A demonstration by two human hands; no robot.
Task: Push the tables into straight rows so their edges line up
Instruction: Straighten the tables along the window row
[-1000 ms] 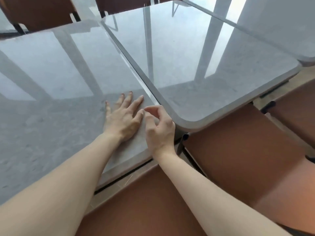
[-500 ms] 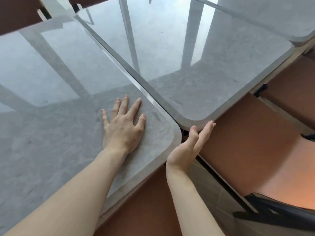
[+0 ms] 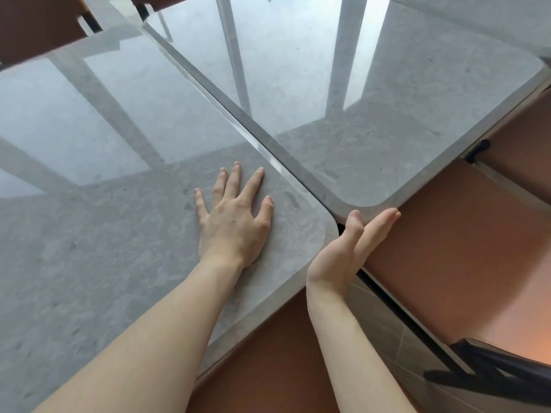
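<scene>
Two glossy grey stone-look tables stand side by side, their long edges meeting along a seam that runs from the upper left to the near corners. My left hand lies flat, fingers spread, on the left table near its rounded corner. My right hand is held edge-on with straight fingers against the near rim of the right table, just past its rounded corner. The left table's corner sticks out nearer to me than the right table's corner.
Brown leather seats sit below the near edges, one under the right table and one under the left. A black chair frame is at the lower right. A third grey table lies at the top right, and brown chairs at the top left.
My right hand left the left table's corner, dropped off the top and opened flat against the right table's near rim. The left hand stayed flat on the left table.
</scene>
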